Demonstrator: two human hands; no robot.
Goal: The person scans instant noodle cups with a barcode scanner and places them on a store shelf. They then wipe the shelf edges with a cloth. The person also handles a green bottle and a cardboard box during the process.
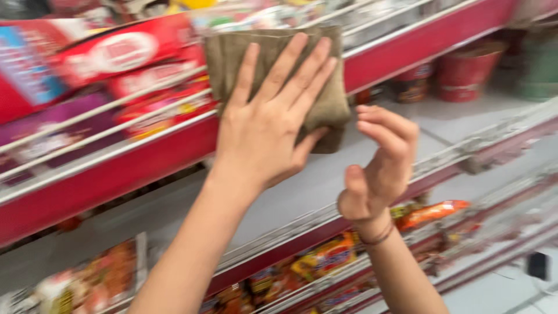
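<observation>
Left hand flat on brown cloth, right hand raised, fingers curled

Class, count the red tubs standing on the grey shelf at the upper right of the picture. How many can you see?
2. A larger red tub stands far right on the grey shelf; a smaller tub stands just left of it. Blur and the red rail may hide more.

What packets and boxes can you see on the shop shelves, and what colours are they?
Red packets: top shelf, left of the brown cloth under the left hand; flat, red with white patches.
Purple packet: top shelf, far left; flat.
Red tubs: middle shelf, right; round.
Orange packets: lower shelf, beside the right hand; shiny, blurred.
Orange-yellow packets: lower shelf, below both arms.
</observation>
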